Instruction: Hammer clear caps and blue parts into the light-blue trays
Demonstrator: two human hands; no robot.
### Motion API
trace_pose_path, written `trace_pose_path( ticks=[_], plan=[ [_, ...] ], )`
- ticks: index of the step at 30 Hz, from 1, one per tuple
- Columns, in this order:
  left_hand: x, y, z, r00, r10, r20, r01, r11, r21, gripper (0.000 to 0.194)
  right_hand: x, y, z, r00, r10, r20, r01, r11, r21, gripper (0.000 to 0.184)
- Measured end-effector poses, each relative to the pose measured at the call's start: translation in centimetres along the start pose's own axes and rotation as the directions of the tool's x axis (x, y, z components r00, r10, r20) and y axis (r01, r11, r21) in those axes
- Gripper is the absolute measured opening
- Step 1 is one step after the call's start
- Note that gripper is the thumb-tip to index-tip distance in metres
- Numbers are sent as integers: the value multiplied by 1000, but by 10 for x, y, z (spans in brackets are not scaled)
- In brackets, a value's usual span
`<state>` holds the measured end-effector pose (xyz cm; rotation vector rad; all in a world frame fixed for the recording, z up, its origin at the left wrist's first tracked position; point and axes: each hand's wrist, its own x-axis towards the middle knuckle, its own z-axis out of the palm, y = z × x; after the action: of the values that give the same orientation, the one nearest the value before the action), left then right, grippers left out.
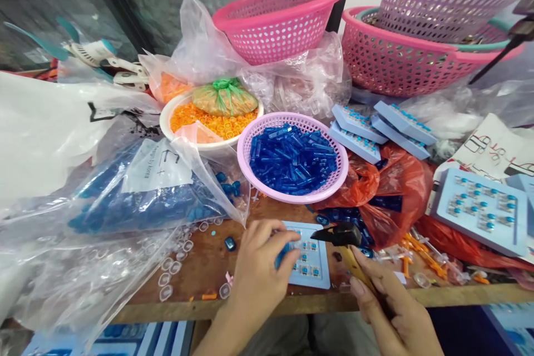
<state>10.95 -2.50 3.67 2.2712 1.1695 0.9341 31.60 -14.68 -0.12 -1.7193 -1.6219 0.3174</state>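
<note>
My right hand [386,295] is closed round the yellow handle of a small hammer [340,233] with a dark head. The head hangs over the right edge of a light-blue foam tray [321,272]. On the tray stand rows of small clear parts with blue centres [304,270]. My left hand [265,256] reaches over the tray's left side, thumb and forefinger curled. A blue plastic piece [280,258] shows partly inside those fingers; the rest of it is hidden. The forefinger's tip is at the tray's upper parts.
Behind the tray stands a lilac basket [292,198] of blue plastic pieces, beside a white bowl [166,122] of orange parts. Plastic bags [137,200] crowd the left. Filled foam trays [479,211] and a red bag [400,217] lie right. Pink baskets [283,39] stand at the back.
</note>
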Motion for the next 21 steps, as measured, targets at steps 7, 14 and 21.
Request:
trace_pose_path(
  ticks=[7,14,21],
  plan=[
    [9,3,24,972,-118,201,96,989,115,23,-3,-10,-7,997,-42,-64,44,999,19,35],
    [10,-1,21,954,-153,258,141,988,65,27,2,-15,-5,988,-153,-9,153,988,-15,49],
    [11,-3,24,957,-136,255,124,990,64,25,2,-16,-1,982,-189,-8,189,982,-2,53]
  ],
)
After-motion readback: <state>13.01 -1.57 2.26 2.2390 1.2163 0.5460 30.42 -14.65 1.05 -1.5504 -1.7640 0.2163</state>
